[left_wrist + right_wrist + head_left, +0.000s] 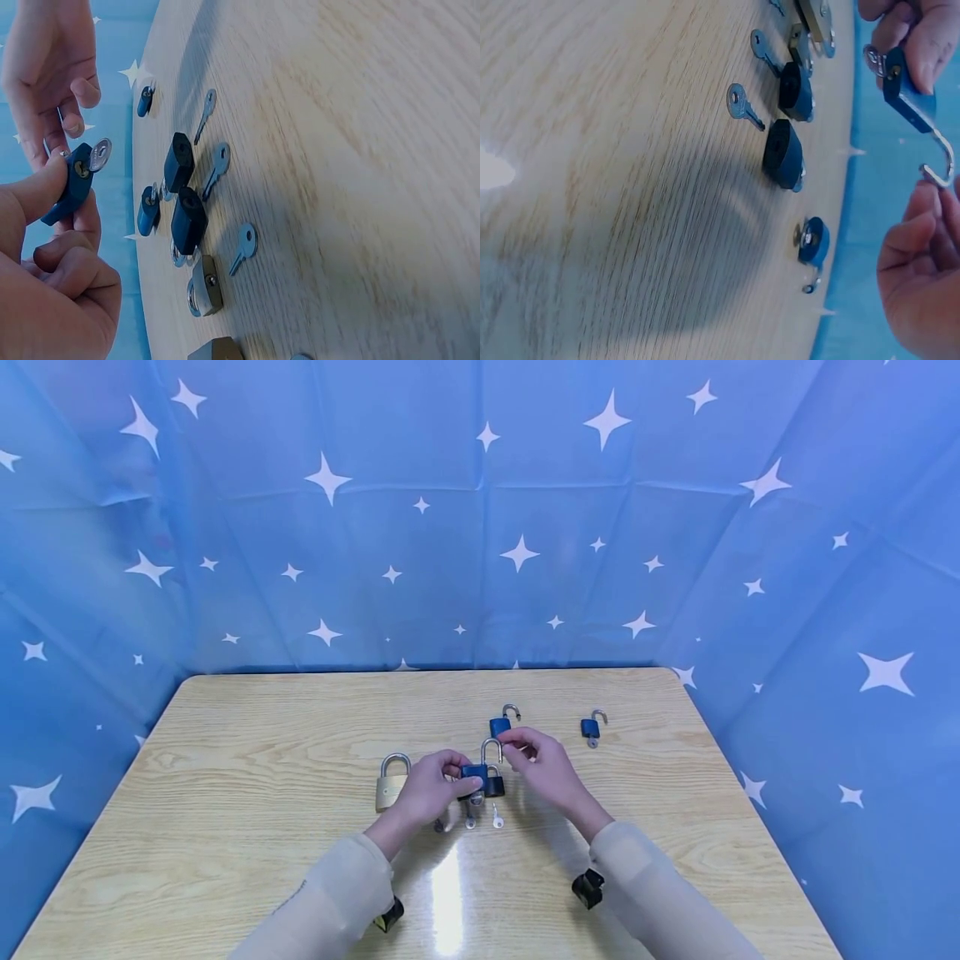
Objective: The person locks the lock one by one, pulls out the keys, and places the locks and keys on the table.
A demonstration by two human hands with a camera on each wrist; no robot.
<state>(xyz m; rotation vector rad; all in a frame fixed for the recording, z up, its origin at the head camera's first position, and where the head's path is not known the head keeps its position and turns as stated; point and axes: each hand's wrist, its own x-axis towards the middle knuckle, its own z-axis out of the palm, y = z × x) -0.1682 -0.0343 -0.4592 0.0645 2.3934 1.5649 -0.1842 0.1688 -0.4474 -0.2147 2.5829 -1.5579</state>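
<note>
In the head view my left hand pinches a blue padlock between thumb and fingers, above the table. Its shackle is swung open, and a key sticks out of its keyhole. My right hand is beside the shackle, fingers loosely bent; its fingertips are at the shackle, but whether they touch it I cannot tell. Under the held lock stands a black padlock, with loose keys in front. Behind it lies another blue padlock with an open shackle.
A large brass padlock stands left of my left hand. Farther right lies a blue padlock with its shackle open and a key in it. A smaller brass-coloured padlock shows in the left wrist view. The wooden table backs onto a blue star-patterned curtain.
</note>
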